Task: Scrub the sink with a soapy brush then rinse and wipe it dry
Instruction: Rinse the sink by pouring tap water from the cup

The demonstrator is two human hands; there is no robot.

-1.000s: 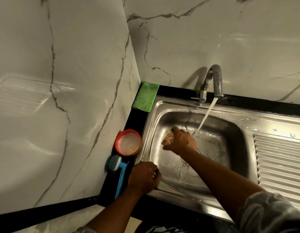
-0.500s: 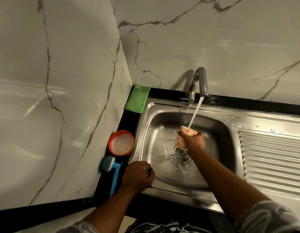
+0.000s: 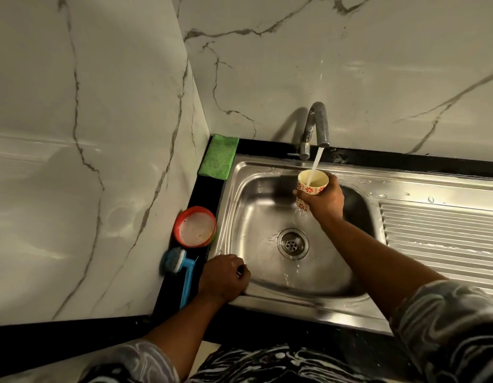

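My right hand (image 3: 324, 201) holds a cream cup with red flowers (image 3: 311, 186) upright under the running tap (image 3: 317, 128), and the stream falls into the cup. The steel sink (image 3: 256, 205) is wet, its drain (image 3: 292, 243) uncovered. My left hand (image 3: 223, 277) rests curled on the sink's front left rim, fingers closed. A blue brush (image 3: 179, 268) lies on the black ledge left of the sink. Behind it stands a red bowl of soapy water (image 3: 195, 226). A folded green cloth (image 3: 219, 156) lies in the back corner.
Marble walls close in the left and back sides. The ribbed steel drainboard (image 3: 444, 241) stretches right of the basin, with water drops on the rim above it. A black counter edge (image 3: 405, 161) runs behind the sink.
My right hand lifted the cup from the basin floor near the drain up under the tap and turned it upright. The left hand stayed on the rim.
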